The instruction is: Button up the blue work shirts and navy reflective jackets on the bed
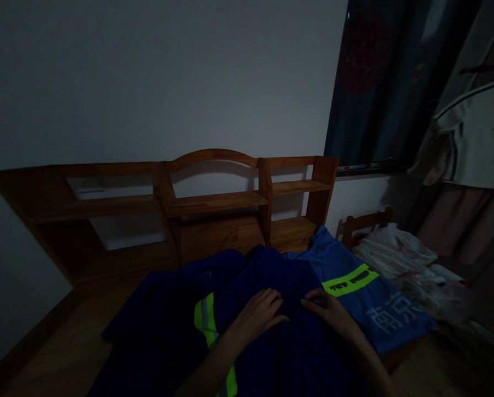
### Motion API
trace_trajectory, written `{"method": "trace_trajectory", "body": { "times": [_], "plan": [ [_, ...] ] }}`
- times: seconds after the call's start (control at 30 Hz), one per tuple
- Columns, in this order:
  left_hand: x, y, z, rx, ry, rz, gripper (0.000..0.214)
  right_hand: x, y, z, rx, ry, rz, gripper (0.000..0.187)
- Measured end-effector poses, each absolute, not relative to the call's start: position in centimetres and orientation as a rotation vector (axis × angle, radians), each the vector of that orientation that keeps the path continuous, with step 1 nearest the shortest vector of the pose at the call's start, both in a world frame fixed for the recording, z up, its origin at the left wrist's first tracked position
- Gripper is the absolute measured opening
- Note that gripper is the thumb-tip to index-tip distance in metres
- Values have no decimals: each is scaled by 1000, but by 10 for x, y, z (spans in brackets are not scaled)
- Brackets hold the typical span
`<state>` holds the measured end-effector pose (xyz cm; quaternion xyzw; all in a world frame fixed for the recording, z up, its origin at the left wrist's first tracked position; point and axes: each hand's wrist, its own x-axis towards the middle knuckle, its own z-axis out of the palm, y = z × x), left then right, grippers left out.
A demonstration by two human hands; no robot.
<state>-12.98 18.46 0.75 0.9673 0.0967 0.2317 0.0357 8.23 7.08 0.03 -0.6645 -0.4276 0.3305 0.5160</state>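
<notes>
A dark blue work jacket [267,270] with yellow-green and grey reflective strips [207,320] lies spread and rumpled in front of me. My left hand [262,310] rests on its middle, fingers stretched forward and thumb held apart. To the right, my right hand [325,309] touches the same cloth, its fingers bent and the thumb slightly apart from the forefinger. No held object shows in either hand. Beside it lies a lighter blue garment [342,262] with a yellow-green band and pale printed characters. Dim light hides the jacket's folds and lower part.
A wooden shelf unit [218,204] stands behind the clothes against the white wall. At right are a wooden chair [365,220] and crumpled clear plastic bags [399,248]. A white shirt [478,138] hangs near the dark window [371,82]. Bare wooden surface [60,342] shows at lower left.
</notes>
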Motion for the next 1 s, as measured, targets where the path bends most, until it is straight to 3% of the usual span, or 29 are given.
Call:
{"method": "trace_trajectory", "body": {
  "times": [0.1, 0.23, 0.33, 0.57, 1.0],
  "plan": [
    [-128, 186, 2, 2999, 328, 687, 22, 67, 66, 1, -1367, -852, 891, 43],
    [-126, 189, -9, 3016, 380, 714, 37, 47, 63, 0, -1196, -676, 917, 59],
    [-126, 189, -12, 3015, 397, 789, 35, 40, 65, -1, -1224, -639, 866, 74],
    [-126, 192, 1, 2914, 504, 892, 23, 44, 67, -7, -1277, -679, 854, 39],
    [-127, 197, -4, 2875, 377, 806, 25, 48, 64, -10, -1232, -448, 783, 48]
  ]
}}
